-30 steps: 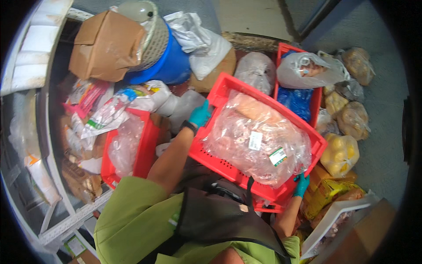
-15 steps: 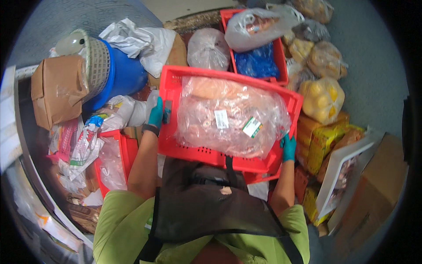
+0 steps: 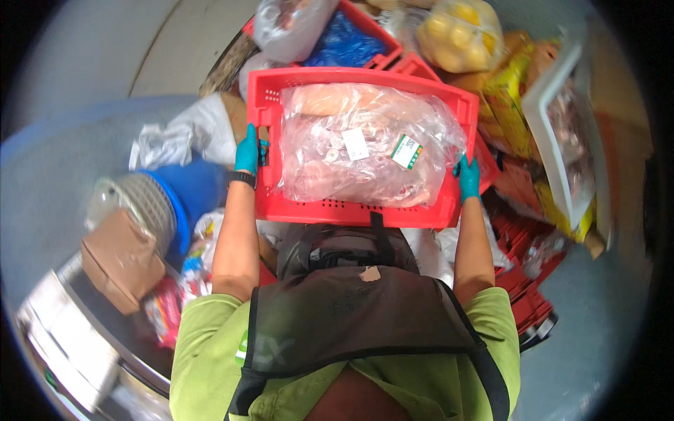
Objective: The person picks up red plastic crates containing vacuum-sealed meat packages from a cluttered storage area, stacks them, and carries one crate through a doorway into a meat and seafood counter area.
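Observation:
A red plastic crate [image 3: 316, 212] is held up in front of my body, between my two gloved hands. Inside it lies a large clear plastic bag of pale pink meat [image 3: 330, 168], with two labels on its top. My left hand [image 3: 248, 152], in a teal glove, is closed on the crate's left end, its fingers through the handle hole. At the right end my right hand [image 3: 467, 177], also in teal, is closed over the rim, close to the bag's edge. Parts of the fingers on both sides are hidden by the crate wall.
Beyond the crate stands another red crate with a blue bag [image 3: 344, 43] and a whitish bag [image 3: 291, 28]. Yellow fruit in a bag [image 3: 461, 35], yellow boxes [image 3: 509, 105] and a white tray [image 3: 547, 133] are at right. A blue bucket [image 3: 196, 193] and brown carton [image 3: 125, 259] stand left.
The surroundings have swung round in view, as my body turns. The crate stays in both hands, now more level and slightly higher in the picture. More red crates show at lower right.

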The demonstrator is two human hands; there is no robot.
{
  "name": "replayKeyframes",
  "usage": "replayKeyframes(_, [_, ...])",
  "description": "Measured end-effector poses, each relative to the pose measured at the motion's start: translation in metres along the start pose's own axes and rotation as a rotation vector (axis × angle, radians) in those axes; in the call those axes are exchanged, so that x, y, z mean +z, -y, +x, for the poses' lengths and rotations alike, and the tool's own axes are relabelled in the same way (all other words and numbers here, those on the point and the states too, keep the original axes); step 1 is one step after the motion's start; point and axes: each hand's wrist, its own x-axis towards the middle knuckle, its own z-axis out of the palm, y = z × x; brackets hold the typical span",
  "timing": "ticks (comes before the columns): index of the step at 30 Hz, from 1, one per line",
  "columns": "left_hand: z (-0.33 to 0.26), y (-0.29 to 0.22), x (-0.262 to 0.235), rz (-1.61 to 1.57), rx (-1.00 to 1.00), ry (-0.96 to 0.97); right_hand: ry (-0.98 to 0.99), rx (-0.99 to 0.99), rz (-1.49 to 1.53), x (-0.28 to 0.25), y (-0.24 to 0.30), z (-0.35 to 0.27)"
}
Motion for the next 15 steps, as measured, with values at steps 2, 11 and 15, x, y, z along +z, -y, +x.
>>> replayKeyframes(2, [0.004, -0.007, 0.007, 0.007, -0.005, 0.07, -0.083, -0.085, -0.228, -0.001, 0.002, -0.009])
replayKeyframes(11, [0.018, -0.002, 0.002, -0.073, -0.326, 0.209, -0.348, -0.123, -0.223, 0.016, 0.073, -0.113])
replayKeyframes(15, [0.02, 0.004, 0.0, 0.038, -0.259, 0.28, -0.132, 0.377, 0.134, 0.082, 0.059, -0.152])
